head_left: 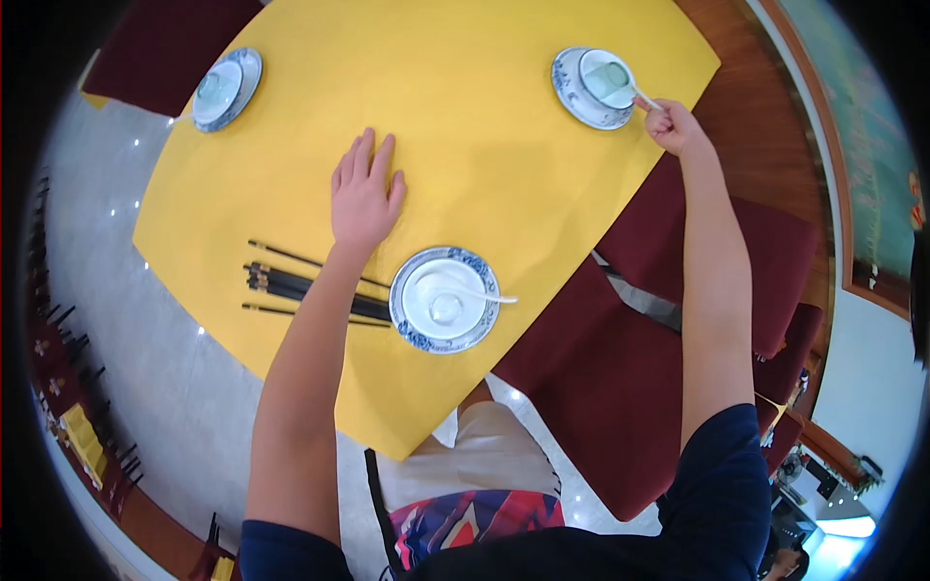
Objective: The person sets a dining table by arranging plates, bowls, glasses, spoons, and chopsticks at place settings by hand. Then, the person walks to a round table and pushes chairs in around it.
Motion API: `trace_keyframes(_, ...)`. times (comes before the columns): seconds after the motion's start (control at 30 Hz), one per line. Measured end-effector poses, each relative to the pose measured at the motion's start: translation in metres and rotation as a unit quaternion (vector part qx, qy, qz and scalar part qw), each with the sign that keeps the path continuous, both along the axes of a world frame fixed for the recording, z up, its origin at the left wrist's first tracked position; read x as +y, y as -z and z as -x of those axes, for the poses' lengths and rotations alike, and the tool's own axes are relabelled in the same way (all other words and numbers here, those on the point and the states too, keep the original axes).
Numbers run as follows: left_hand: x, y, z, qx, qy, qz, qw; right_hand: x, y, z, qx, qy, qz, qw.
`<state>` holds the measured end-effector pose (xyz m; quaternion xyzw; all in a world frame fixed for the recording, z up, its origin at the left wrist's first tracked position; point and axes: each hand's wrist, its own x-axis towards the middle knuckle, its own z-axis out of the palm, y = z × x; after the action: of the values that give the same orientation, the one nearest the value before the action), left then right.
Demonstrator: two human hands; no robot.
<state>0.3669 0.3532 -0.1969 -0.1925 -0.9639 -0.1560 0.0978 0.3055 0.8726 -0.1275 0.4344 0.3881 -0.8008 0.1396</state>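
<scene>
My left hand (364,198) rests palm down on the yellow tablecloth (465,107), fingers spread and holding nothing. At the far right, my right hand (675,128) is closed, its fingertips on the handle of a white spoon (647,100). That spoon lies against a white bowl (590,66) with a clear glass (610,81) in it, on a blue-patterned plate (568,89). Closer to me stands another patterned plate (473,262) with a bowl (418,300), a glass (446,309) and a spoon (480,293). Several black chopsticks (281,281) lie left of it, partly hidden by my left forearm.
A third place setting (227,89) stands near the left table edge. Maroon chairs (591,387) line the right side, and another maroon chair (165,48) is at the upper left. Grey floor (174,320) shows left of the table.
</scene>
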Motion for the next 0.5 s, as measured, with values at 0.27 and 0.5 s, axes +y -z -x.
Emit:
trace_keyframes(0.27, -0.003, 0.006, -0.001, 0.008, -0.007, -0.019, 1.000, 0.017, 0.003, -0.010, -0.050, -0.049, -0.145, 0.987)
trace_keyframes(0.5, -0.006, -0.007, -0.002, -0.005, 0.013, -0.068, 0.998, -0.068, -0.037, -0.155, 0.056, -0.005, -0.384, 0.922)
